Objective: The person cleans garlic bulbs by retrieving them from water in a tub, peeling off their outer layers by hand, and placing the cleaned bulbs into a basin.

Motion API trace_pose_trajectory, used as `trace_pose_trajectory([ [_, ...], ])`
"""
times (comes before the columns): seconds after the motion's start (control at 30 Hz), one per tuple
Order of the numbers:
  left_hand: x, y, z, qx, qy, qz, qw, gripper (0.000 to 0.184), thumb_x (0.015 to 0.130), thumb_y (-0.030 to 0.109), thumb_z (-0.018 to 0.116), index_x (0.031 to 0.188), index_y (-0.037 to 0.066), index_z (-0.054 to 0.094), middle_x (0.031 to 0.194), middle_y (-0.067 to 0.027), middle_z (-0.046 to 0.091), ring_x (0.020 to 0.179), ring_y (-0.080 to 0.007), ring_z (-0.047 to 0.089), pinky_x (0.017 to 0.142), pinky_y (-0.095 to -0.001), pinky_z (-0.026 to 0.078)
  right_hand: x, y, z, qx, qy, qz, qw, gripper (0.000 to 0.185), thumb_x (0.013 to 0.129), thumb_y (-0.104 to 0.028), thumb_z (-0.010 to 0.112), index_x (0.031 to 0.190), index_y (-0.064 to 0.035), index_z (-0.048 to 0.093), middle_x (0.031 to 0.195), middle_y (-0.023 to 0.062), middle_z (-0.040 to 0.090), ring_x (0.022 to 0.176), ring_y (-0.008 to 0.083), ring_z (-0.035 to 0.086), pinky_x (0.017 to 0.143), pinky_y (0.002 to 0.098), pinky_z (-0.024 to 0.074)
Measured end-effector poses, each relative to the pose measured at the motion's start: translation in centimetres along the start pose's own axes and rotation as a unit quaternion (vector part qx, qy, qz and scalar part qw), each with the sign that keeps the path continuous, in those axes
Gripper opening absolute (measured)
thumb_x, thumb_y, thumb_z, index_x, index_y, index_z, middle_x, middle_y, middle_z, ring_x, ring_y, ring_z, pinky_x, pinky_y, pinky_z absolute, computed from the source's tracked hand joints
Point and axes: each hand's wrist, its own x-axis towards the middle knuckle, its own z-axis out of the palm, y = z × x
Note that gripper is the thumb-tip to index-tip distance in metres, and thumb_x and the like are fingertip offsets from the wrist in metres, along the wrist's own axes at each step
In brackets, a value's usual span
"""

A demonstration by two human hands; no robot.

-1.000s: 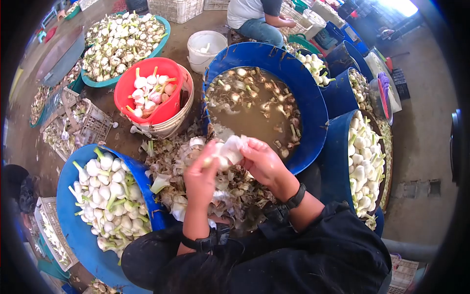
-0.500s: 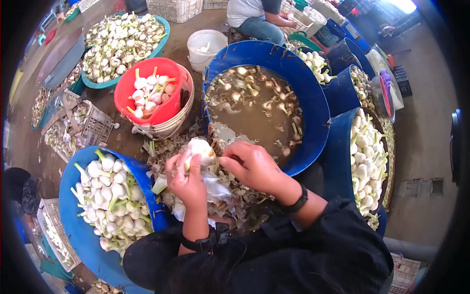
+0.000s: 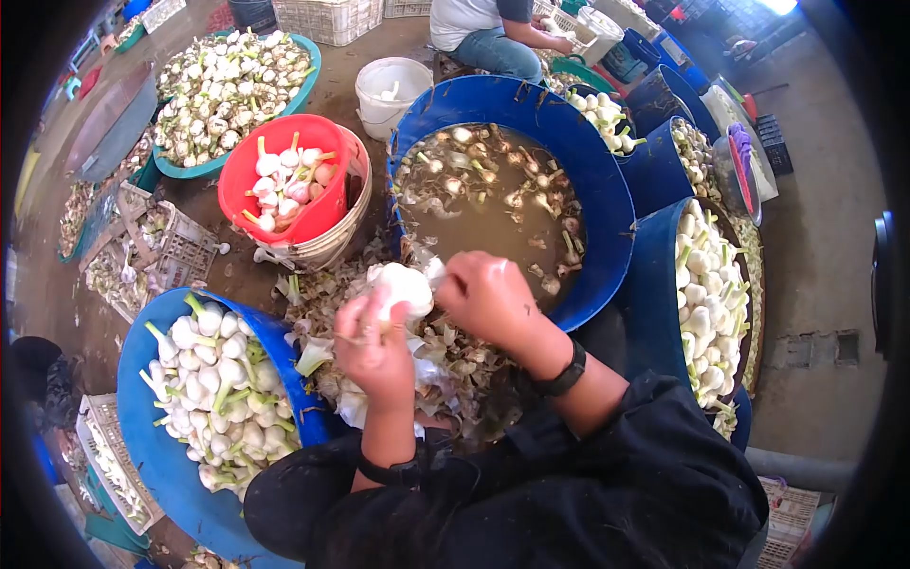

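My left hand (image 3: 372, 353) is closed around a large white garlic bulb (image 3: 406, 288), held up over a heap of peelings. Just to its right, my right hand (image 3: 495, 296) is closed in a pinch. A pale scrap of garlic skin (image 3: 435, 271) shows at its fingertips, beside the bulb. Loose papery garlic peelings (image 3: 460, 365) lie below both hands. Behind them stands a blue tub (image 3: 607, 237) of murky water with several unpeeled bulbs floating in it.
At left, a tilted blue tub (image 3: 152, 455) holds clean garlic with stems. A red basin (image 3: 327, 204) of bulbs sits in a white bucket. Another blue tub (image 3: 654, 294) of white garlic stands at right. A seated person (image 3: 498, 47) works at the back.
My right hand has moved up and slightly right, from beside the bulb, with a scrap of skin now at its fingertips. My left hand has shifted slightly right with the bulb.
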Motion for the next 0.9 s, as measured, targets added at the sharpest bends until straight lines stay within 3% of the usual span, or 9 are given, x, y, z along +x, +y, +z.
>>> trace_pose_trajectory([
  [0.03,0.6,0.2,-0.2,0.002,0.001,0.002,1.000,0.022,0.077,0.011,0.068,0.096,0.001,0.063,0.088,-0.0061,0.057,0.075,-0.0155,0.055,0.065,-0.0256,0.046,0.0,1.2,0.3,-0.008,0.022,0.035,0.999,0.017,0.072,-0.015,0.054,0.064,-0.0006,0.056,0.067,0.0198,0.058,0.064,0.0377,0.058,0.058,0.0454,0.0466],
  [0.07,1.4,0.5,-0.5,-0.204,0.047,-0.222,0.952,0.020,0.081,0.015,0.065,0.093,0.000,0.062,0.085,-0.0058,0.058,0.072,-0.0138,0.056,0.064,-0.0251,0.046,-0.4,2.8,1.0,-0.018,0.016,0.104,0.994,0.019,0.072,-0.016,0.052,0.062,-0.0004,0.055,0.067,0.0207,0.058,0.066,0.0378,0.058,0.058,0.0452,0.0469],
  [0.1,1.9,0.7,-0.7,-0.391,0.089,-0.424,0.812,0.022,0.084,0.019,0.061,0.091,-0.001,0.061,0.082,-0.0056,0.060,0.069,-0.0121,0.057,0.064,-0.0245,0.047,-1.3,4.4,1.3,-0.037,-0.029,0.110,0.993,0.020,0.072,-0.018,0.052,0.063,-0.0009,0.056,0.067,0.0207,0.058,0.066,0.0378,0.058,0.059,0.0455,0.0469],
  [0.2,1.6,-1.1,-1.2,-0.376,0.089,-0.443,0.809,0.027,0.088,0.025,0.056,0.089,-0.002,0.059,0.079,-0.0063,0.061,0.067,-0.0100,0.057,0.064,-0.0244,0.047,-2.9,2.7,0.1,-0.094,-0.226,0.059,0.968,0.028,0.078,-0.026,0.051,0.065,-0.0016,0.058,0.068,0.0211,0.059,0.067,0.0384,0.058,0.063,0.0456,0.0465],
  [0.27,1.2,-0.1,-0.9,-0.330,0.091,-0.440,0.830,0.023,0.086,0.020,0.060,0.089,-0.002,0.061,0.081,-0.0058,0.060,0.068,-0.0103,0.056,0.062,-0.0254,0.047,-2.7,-0.2,-0.7,0.006,-0.177,0.079,0.981,0.035,0.082,-0.034,0.052,0.069,-0.0014,0.057,0.069,0.0189,0.058,0.067,0.0370,0.058,0.062,0.0431,0.0464],
  [0.37,0.8,1.0,-0.8,-0.064,0.062,-0.106,0.990,0.011,0.077,0.006,0.067,0.084,-0.002,0.064,0.083,-0.0056,0.058,0.072,-0.0134,0.055,0.061,-0.0266,0.046,-1.7,-3.8,-1.8,0.140,-0.068,0.035,0.987,0.027,0.079,-0.026,0.055,0.070,-0.0011,0.057,0.066,0.0181,0.057,0.065,0.0357,0.058,0.059,0.0428,0.0461],
  [0.67,0.6,2.5,-1.8,0.023,0.053,0.090,0.994,0.015,0.069,0.004,0.073,0.081,0.002,0.064,0.080,-0.0066,0.056,0.068,-0.0187,0.055,0.059,-0.0285,0.046,-2.2,-4.1,-2.5,0.095,0.025,-0.036,0.994,0.011,0.069,-0.010,0.057,0.064,-0.0001,0.055,0.062,0.0163,0.055,0.059,0.0339,0.055,0.054,0.0401,0.0445],
  [0.77,1.4,4.5,-2.1,-0.291,0.079,-0.336,0.892,0.018,0.084,0.017,0.061,0.078,0.000,0.059,0.069,-0.0024,0.057,0.057,-0.0103,0.053,0.052,-0.0220,0.043,-3.1,-1.8,-1.7,0.066,-0.022,0.079,0.994,0.018,0.072,-0.016,0.052,0.066,-0.0015,0.060,0.061,0.0195,0.057,0.062,0.0386,0.057,0.059,0.0432,0.0473],
  [0.9,2.0,3.9,-2.6,-0.421,0.087,-0.526,0.733,0.022,0.083,0.032,0.060,0.083,0.010,0.055,0.067,0.0005,0.058,0.049,-0.0058,0.047,0.044,-0.0195,0.035,-6.2,1.4,0.6,-0.030,-0.185,0.113,0.976,0.020,0.075,-0.020,0.053,0.070,-0.0025,0.062,0.068,0.0193,0.060,0.065,0.0370,0.059,0.061,0.0433,0.0476],
])
